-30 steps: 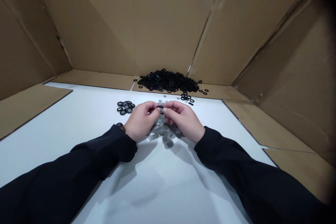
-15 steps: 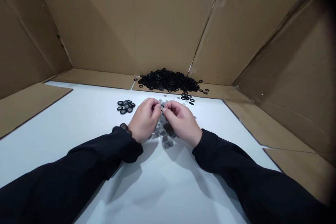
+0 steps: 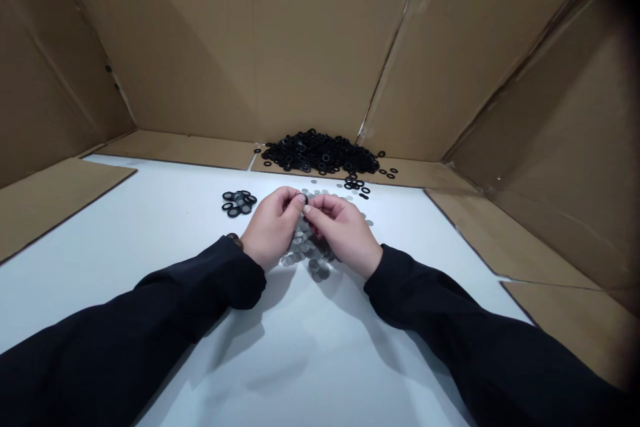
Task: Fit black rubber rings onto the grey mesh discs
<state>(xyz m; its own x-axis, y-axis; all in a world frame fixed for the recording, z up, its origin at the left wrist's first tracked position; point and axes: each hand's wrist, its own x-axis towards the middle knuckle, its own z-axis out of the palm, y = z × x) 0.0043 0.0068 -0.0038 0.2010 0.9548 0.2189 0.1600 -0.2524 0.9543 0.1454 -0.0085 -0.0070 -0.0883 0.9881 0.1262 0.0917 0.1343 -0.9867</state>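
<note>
Between thumb and fingers, my left hand [image 3: 274, 223] pinches a small black ring [image 3: 303, 199], mostly covered by the fingertips. My right hand [image 3: 343, 230] meets it there, its thumb and index finger closed against the same ring; whether a grey disc sits in it is hidden. Both hands are above a scatter of thin grey discs [image 3: 303, 247] on the white tabletop. Left of my left hand lies a small cluster of black rings [image 3: 240, 203], several with grey centres.
A large heap of black rings [image 3: 320, 152] rests on a cardboard strip at the back. Some loose rings [image 3: 355, 185] lie in front of it. Tall cardboard walls [image 3: 320, 47] enclose the back and sides, and cardboard flaps [image 3: 565, 313] edge the white table [image 3: 320, 360].
My hands have shifted slightly left, still together. The black ring now shows more plainly at my left fingertips, and the right fingers have changed their hold a little.
</note>
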